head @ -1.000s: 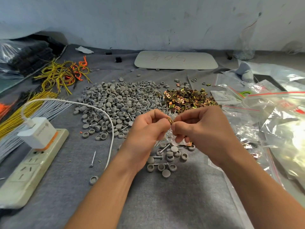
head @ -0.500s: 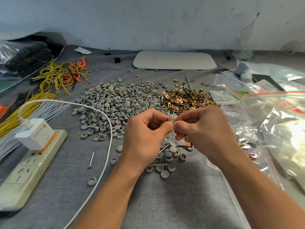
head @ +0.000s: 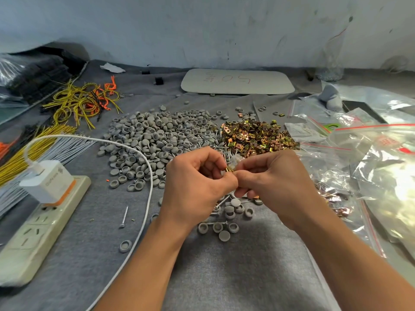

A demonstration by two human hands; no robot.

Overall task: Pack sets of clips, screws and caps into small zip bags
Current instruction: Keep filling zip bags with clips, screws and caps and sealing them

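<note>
Both hands meet at the centre above the grey cloth. My left hand (head: 199, 185) and my right hand (head: 271, 182) pinch a small gold metal clip (head: 229, 169) between their fingertips, with a bit of clear small zip bag (head: 235, 160) showing just above it. Behind the hands lies a big heap of grey round caps (head: 155, 140), a band of screws (head: 216, 145) and a pile of gold clips (head: 256, 136). Several loose caps and screws (head: 226, 221) lie under the hands.
A power strip (head: 33, 234) with a white charger (head: 48, 181) sits at the left, its white cable (head: 148, 198) curving past the caps. Yellow and orange wires (head: 83, 104) lie far left. Clear zip bags (head: 370, 158) cover the right side. A white board (head: 238, 81) lies at the back.
The hands stay together at the centre, working the clip between the fingertips; the view has shifted slightly. Nothing else has moved.
</note>
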